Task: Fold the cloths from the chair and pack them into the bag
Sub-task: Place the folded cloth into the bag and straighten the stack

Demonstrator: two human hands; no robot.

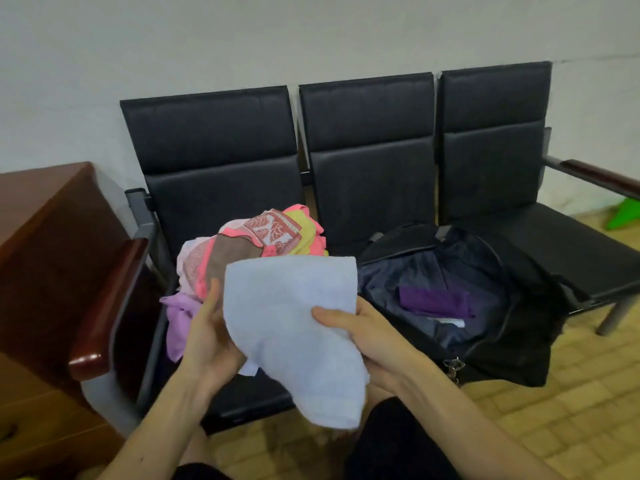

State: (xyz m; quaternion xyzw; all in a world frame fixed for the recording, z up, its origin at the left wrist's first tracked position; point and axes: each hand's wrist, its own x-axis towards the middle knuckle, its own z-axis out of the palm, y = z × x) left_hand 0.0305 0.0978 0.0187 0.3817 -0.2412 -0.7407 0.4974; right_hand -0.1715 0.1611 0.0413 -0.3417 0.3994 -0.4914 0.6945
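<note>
A pale blue towel [294,327], partly folded, hangs in front of me over the left seat's front edge. My left hand [207,336] holds its left side from below. My right hand [363,336] grips its right edge, thumb on top. Behind the towel a heap of loose cloths [256,240] in pink, yellow, brown and lilac lies on the left seat of the black three-seat chair [370,161]. On the middle seat lies the black bag [485,306], unzipped wide, with a folded purple cloth [434,301] inside on its dark blue lining.
A brown wooden cabinet [45,251] stands close on the left beside the chair's wooden armrest [107,306]. The right seat [571,251] holds only the bag's edge. A green object [625,214] lies on the tiled floor at far right. My knees are below.
</note>
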